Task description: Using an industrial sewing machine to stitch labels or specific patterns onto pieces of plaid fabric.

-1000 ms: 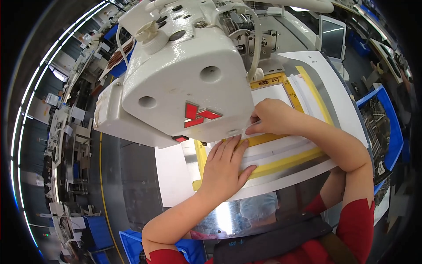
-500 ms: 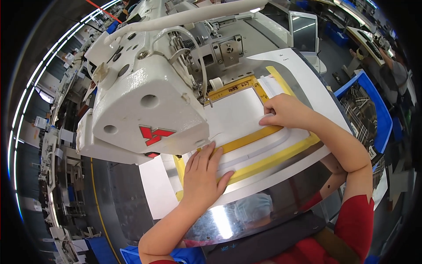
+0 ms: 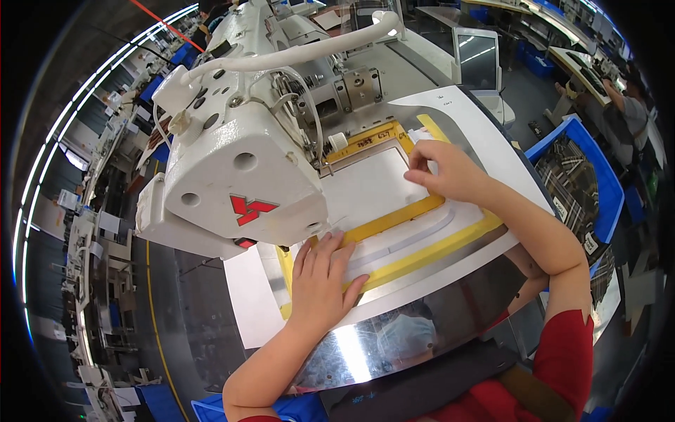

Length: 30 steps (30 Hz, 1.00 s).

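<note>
Right hand has been shifted toward yellow frame's far edge, loosely curled; hold cannot be told. Left hand spread at near-left corner, nothing gripped. White sheet framed within; should be kept flat, lightly pressed.

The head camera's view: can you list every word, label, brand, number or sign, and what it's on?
Wording and brands are not copied here.
Red emblem on the white sewing machine: a sign.
Dark handwriting on the yellow frame: partly legible.
Small marks on the white sheet: too small.
White tag by the right-hand blue bin: too small.
Blue marks on dark cloth: too small.
</note>
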### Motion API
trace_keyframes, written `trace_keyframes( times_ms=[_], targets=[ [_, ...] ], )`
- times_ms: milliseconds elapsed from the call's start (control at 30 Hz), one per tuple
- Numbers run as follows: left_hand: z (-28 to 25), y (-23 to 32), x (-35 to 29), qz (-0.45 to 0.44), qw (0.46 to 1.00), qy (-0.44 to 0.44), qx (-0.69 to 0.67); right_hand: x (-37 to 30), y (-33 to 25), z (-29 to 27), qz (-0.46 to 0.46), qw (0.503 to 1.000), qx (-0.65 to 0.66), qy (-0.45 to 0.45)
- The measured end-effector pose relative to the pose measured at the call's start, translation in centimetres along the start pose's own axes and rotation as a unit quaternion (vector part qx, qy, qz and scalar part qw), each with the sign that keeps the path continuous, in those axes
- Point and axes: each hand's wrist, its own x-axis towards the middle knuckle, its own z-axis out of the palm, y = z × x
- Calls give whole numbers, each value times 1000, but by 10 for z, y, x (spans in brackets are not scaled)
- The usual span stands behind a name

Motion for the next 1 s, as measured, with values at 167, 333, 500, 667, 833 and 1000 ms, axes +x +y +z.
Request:
trace_keyframes(
  times_ms=[167, 333, 500, 667, 833, 1000],
  targets=[
    [-6, 12, -4, 77, 994, 30, -71, -7, 8, 5, -250, 941, -208, -88],
    [-2, 0, -5, 109, 987, 60, -100, -3, 12, 15, -242, 955, -166, -54],
    [-87, -6, -22, 78, 976, 204, 7, -12, -7, 21, -338, 914, -223, -30],
    [-128, -23, -141, -136, 773, 619, 2, -28, -7, 21, -413, 884, -214, -44],
    [-2, -55, -307, -557, 529, 639, -35, -42, -20, 47, -449, 859, -185, -165],
    [160, -78, -422, -669, 727, 147, 49, -59, -46, 77, -477, 832, -153, -239]
  ],
)
